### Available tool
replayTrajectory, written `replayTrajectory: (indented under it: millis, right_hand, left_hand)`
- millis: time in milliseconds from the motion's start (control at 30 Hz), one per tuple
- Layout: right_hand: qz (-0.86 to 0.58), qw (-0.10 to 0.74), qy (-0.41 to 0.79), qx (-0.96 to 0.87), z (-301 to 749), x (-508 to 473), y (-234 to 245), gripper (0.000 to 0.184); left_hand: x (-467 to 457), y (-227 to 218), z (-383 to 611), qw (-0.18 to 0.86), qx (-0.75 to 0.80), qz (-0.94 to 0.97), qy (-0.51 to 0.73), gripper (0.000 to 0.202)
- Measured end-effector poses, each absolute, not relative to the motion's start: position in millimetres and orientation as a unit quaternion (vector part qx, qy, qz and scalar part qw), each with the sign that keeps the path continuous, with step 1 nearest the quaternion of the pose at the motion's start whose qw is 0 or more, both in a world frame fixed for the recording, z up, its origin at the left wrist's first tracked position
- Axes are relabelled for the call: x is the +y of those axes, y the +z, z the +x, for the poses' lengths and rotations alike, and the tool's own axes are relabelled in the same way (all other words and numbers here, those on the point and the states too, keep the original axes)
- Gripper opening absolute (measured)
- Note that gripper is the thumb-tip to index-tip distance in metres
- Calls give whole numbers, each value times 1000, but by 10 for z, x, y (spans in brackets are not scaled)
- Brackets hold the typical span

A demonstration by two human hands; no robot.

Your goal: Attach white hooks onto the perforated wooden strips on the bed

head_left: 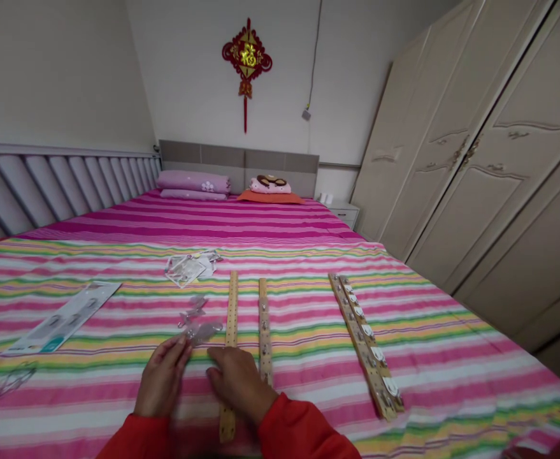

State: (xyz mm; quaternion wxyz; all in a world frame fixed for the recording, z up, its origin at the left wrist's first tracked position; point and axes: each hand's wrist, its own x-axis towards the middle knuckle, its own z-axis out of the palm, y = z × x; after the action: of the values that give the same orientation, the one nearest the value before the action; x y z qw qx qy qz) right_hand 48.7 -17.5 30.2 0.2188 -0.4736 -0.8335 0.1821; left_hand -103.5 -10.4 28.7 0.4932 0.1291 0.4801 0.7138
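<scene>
My left hand (pixel 162 371) is closed in a pinch at the near edge of a clear plastic hook (pixel 206 331) with a small metal part by my fingertips. Another clear hook (pixel 193 307) lies just beyond it. My right hand (pixel 242 381) reaches palm down across a wooden strip with small holes (pixel 232 309), its thumb and forefinger apart and nothing visible between them. Its other fingers are partly hidden. Right of it lies a second wooden strip (pixel 263 287) bearing a row of metal hooks on clear pads, its near end behind my right wrist.
Two joined-looking wooden strips (pixel 356 328) with metal and white hooks lie at the right. Beyond my hands is a pile of clear packets (pixel 188 268). A hook card (pixel 67 319) and a thin clear item (pixel 14 377) lie left, all on a striped bedsheet (pixel 303 382).
</scene>
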Motion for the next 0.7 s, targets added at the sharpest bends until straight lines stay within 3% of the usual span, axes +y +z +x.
replayTrajectory:
  millis: [167,267,400,533,700]
  right_hand:
    - [-510,300,186,-784,446,-152,370,19]
    - [-513,334,199,-765,414,-95,431,27]
    - [-497,328,203,-778,349,8,449,39]
    - [-498,309,192,-787,278,80,389,22]
    - [-521,280,180,-786,239,106,309,17]
  left_hand:
    - [-148,254,-1060,498,486,136,705,9]
    - [-154,188,-1089,495,489,161,700,9]
    - [-174,152,-1134,463,525,242,672,26]
    - [-194,174,-1151,417,556,302,652,35]
    - [-167,298,-1097,465,497,188,709,13]
